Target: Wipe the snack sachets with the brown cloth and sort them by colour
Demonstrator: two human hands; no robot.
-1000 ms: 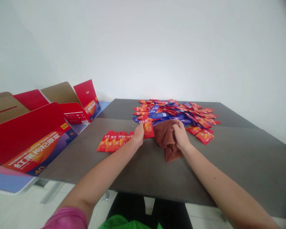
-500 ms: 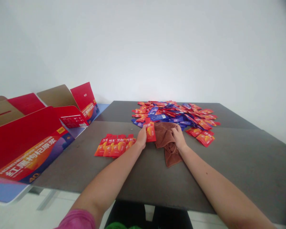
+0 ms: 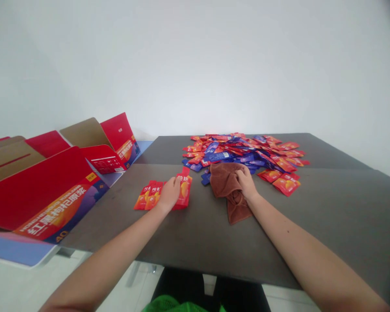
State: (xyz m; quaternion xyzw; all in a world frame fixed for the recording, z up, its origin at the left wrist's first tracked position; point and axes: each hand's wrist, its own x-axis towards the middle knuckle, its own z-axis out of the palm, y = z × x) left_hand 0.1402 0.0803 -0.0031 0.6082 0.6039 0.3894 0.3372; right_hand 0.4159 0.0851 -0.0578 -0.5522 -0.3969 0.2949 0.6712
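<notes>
My left hand [image 3: 170, 193] is closed on a red and orange sachet [image 3: 184, 190], gripping its left edge, just right of a row of similar sachets [image 3: 148, 196] lying overlapped on the dark table [image 3: 201, 236]. The hand hides part of that row. My right hand [image 3: 246, 182] is closed on a brown cloth [image 3: 225, 182], which lies bunched on the table with one corner trailing toward me. Behind the cloth spreads a large pile of red and blue sachets [image 3: 243, 151].
Two red sachets [image 3: 286, 183] lie at the pile's near right edge. On the left, open printed cardboard boxes [image 3: 48, 190] stand on a blue surface [image 3: 19, 249] beside the table. A white wall [image 3: 195, 69] rises behind.
My left hand has carried the sachet leftward, away from the cloth, to the row of sachets. My right hand keeps its hold on the cloth. The view has shifted slightly.
</notes>
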